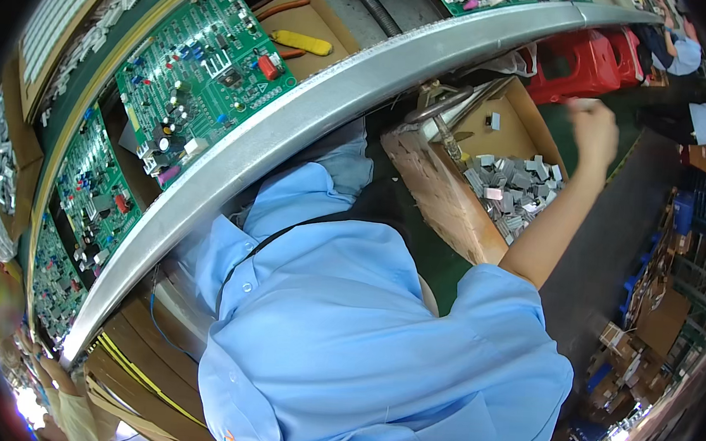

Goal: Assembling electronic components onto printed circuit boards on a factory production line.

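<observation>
My right hand (594,130) is raised at the upper right, above the far corner of an open cardboard box (442,198) that holds several small grey parts (512,182). Its fingers are curled in and blurred by motion, with a pale smudge at the fingertips, so I cannot tell whether it holds anything. The bare forearm runs down to my light blue shirt (344,336), which fills the middle of the view. My left hand is out of sight.
A curved metal rail (338,95) edges a line carrying green circuit boards (207,68). Yellow-handled pliers (301,42) lie in a tray behind it. Red plastic stools (581,60) stand at the top right, near another person (688,56). Someone else's hand (55,375) shows at the lower left.
</observation>
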A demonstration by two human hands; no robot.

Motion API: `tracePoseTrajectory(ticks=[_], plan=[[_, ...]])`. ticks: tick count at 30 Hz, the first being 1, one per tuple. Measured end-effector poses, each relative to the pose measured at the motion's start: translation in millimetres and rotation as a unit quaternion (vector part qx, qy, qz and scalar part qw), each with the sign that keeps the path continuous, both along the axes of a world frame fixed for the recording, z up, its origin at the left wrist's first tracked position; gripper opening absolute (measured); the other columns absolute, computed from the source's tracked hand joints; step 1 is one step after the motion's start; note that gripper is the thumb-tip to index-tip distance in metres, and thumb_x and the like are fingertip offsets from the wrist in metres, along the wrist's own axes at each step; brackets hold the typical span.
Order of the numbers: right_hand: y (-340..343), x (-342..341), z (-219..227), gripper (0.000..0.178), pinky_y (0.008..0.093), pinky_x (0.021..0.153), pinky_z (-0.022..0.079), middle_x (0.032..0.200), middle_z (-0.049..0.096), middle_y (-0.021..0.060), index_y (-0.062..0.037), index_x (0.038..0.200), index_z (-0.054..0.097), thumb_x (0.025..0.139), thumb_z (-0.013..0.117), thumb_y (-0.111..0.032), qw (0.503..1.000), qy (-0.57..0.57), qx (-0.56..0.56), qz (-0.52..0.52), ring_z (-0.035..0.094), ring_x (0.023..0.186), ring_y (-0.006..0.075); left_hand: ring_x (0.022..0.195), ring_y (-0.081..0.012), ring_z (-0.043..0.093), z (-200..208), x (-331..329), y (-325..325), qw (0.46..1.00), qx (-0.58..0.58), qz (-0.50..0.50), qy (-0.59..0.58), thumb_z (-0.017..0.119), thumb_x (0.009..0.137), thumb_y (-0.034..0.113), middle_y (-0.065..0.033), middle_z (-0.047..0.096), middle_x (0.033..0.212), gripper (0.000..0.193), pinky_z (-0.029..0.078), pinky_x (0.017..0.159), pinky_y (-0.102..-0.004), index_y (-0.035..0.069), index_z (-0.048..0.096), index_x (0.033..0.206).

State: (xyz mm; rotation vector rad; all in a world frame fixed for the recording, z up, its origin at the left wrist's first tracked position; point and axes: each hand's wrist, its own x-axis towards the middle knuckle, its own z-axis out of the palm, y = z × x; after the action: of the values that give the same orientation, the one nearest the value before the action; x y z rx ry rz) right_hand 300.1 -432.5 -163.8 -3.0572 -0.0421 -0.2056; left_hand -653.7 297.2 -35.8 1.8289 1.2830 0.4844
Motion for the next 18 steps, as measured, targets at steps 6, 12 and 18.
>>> tracePoseTrajectory(ticks=[6, 12, 18], plan=[[22, 10, -204, 0.042, 0.0460, 0.086, 0.052, 0.108, 0.069, 0.0183, -0.0073, 0.104, 0.067, 0.074, 0.076, -0.035, 0.964, 0.247, 0.060, 0.072, 0.066, 0.101, 0.0354, 0.127, -0.0257, 0.050, 109, -26, -21, 0.988, 0.107, 0.084, -0.074, 0.054, 0.092, 0.021, -0.0137, 0.052, 0.138, 0.052, 0.045, 0.099, -0.0411, -0.001, 0.048, 0.138], [-7, -4, -220, 0.053, 0.0474, 0.086, 0.051, 0.111, 0.065, 0.0208, -0.0099, 0.115, 0.060, 0.070, 0.079, -0.030, 0.986, 0.131, 0.071, 0.080, 0.064, 0.103, 0.0386, 0.139, -0.0293, 0.036, 22, 262, -296, 0.960, 0.070, 0.159, -0.220, 0.053, 0.092, 0.026, -0.0145, 0.036, 0.151, 0.065, 0.042, 0.100, -0.0470, -0.001, 0.033, 0.148], [-56, 18, -139, 0.037, 0.0327, 0.085, 0.054, 0.115, 0.065, 0.0126, 0.0022, 0.125, 0.057, 0.091, 0.057, -0.014, 0.667, 0.196, 0.719, -0.021, 0.065, 0.096, 0.0218, 0.060, -0.0158, 0.060, 1, 376, -270, 0.966, -0.078, 0.023, -0.246, 0.051, 0.091, 0.028, -0.0168, 0.059, 0.112, 0.055, 0.046, 0.043, -0.0229, -0.003, 0.045, 0.136]])
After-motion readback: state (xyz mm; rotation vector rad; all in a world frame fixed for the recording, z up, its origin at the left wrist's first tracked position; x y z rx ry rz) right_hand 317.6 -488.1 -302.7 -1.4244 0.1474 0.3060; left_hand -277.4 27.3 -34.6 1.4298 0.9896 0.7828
